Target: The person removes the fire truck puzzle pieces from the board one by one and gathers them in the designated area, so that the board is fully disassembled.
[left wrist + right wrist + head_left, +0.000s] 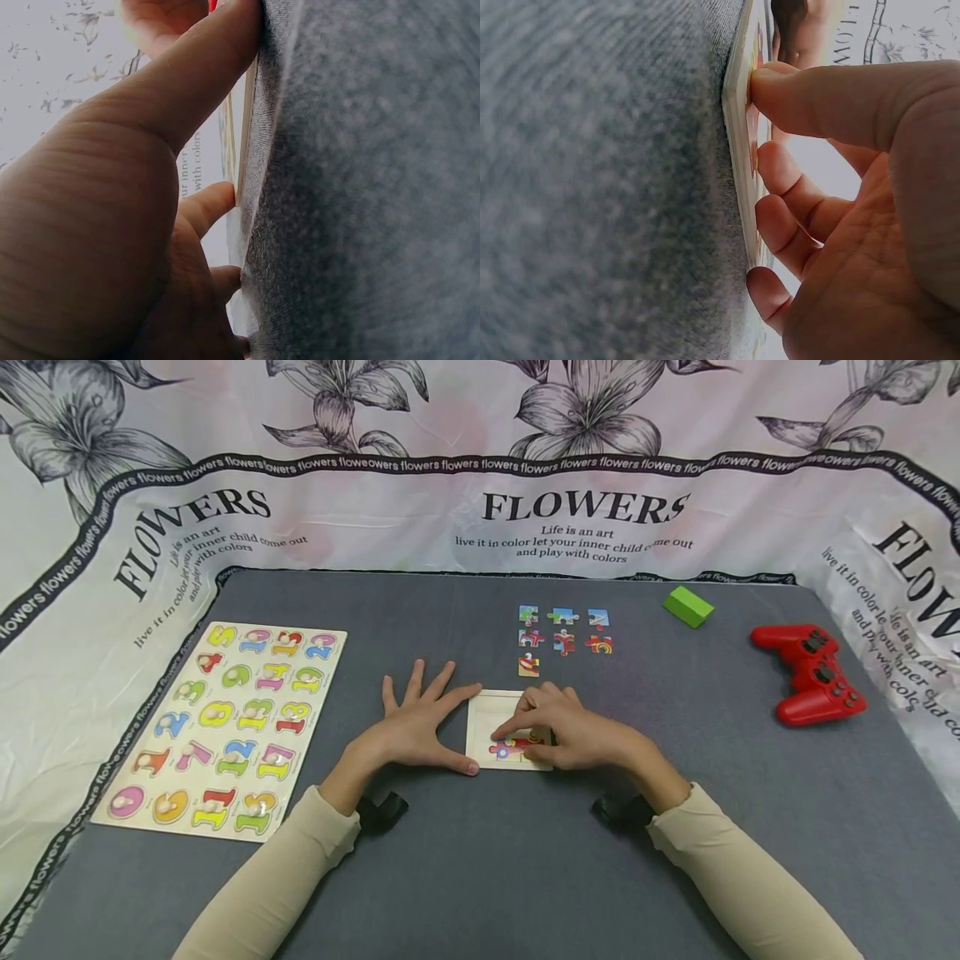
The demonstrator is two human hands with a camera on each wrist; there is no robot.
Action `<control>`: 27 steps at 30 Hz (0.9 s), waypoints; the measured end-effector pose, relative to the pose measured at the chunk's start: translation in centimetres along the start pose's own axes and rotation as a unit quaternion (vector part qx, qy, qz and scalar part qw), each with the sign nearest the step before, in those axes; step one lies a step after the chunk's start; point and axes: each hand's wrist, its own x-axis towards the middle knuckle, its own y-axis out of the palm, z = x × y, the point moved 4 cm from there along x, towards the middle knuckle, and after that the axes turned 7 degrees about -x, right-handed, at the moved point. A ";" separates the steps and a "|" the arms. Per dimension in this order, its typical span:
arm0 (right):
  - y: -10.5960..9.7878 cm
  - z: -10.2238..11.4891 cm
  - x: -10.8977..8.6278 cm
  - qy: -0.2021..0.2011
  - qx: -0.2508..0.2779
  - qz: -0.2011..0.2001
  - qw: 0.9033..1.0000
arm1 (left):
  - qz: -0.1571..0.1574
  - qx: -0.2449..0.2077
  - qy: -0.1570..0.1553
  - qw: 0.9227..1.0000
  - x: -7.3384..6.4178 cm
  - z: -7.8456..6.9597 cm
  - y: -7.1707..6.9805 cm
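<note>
A small pale wooden puzzle tray [487,706] lies on the grey table with colourful jigsaw pieces along its lower part. My left hand [416,727] is spread beside it, the index fingertip at the upper left corner and the thumb at the lower left. My right hand [566,727] bends over the tray, with thumb and index finger on a jigsaw puzzle piece [503,750]; the hand hides part of the pieces. In the right wrist view the thumb [780,94] presses down at the tray [739,112], the other fingers curled along it.
Several loose jigsaw pieces [563,642] lie in rows beyond the tray. A wooden number board [300,727] is at the left. At the right are a green block [688,607] and a red game controller [810,675]. A flower-printed cloth [420,518] hangs behind the table.
</note>
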 end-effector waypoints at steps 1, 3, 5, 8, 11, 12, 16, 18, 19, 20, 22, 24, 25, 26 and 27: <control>0.0 0.0 0.0 0.001 0.000 0.000 1.000 | 0.000 0.000 0.000 1.000 0.0 0.0 0.0; 0.1 0.0 0.0 0.002 0.001 0.001 1.000 | 0.000 0.001 -0.001 1.000 0.0 0.0 0.0; 0.1 0.0 0.0 0.002 0.003 0.000 1.000 | 0.000 0.002 -0.001 1.000 0.0 0.0 0.1; 0.0 0.1 0.0 0.001 0.008 0.000 1.000 | -0.001 0.002 -0.001 1.000 0.0 0.0 0.1; 0.0 0.1 0.0 0.003 0.014 0.001 1.000 | -0.002 0.000 0.000 1.000 0.0 0.0 0.1; -0.1 0.1 0.0 0.004 0.015 0.002 1.000 | -0.002 -0.001 0.000 1.000 0.0 0.0 0.1; 0.0 0.1 0.0 0.006 0.022 0.004 1.000 | -0.003 -0.001 0.000 1.000 0.1 0.0 0.1; 0.0 0.0 0.0 0.006 0.023 0.004 1.000 | -0.003 0.000 -0.001 1.000 0.1 0.0 0.1; 0.0 0.0 0.0 0.006 0.024 0.004 1.000 | -0.003 0.000 -0.001 1.000 0.1 0.0 0.1; 0.1 0.0 0.0 0.007 0.025 0.004 1.000 | -0.003 0.000 -0.001 1.000 0.1 0.0 0.1; 0.1 0.1 0.0 0.007 0.026 0.004 1.000 | -0.003 0.000 0.000 1.000 0.0 0.0 0.1; 0.1 0.3 0.0 0.007 0.028 0.003 1.000 | -0.004 0.001 0.001 1.000 0.0 0.0 0.1; 0.1 0.4 0.0 0.007 0.029 0.003 1.000 | -0.004 0.000 0.001 1.000 -0.1 0.0 0.1; 0.1 0.4 0.0 0.006 0.029 0.002 1.000 | -0.005 0.001 0.001 1.000 -0.1 -0.1 0.1; 0.1 0.4 0.0 0.005 0.028 0.001 1.000 | -0.005 0.001 0.000 1.000 -0.1 -0.1 0.1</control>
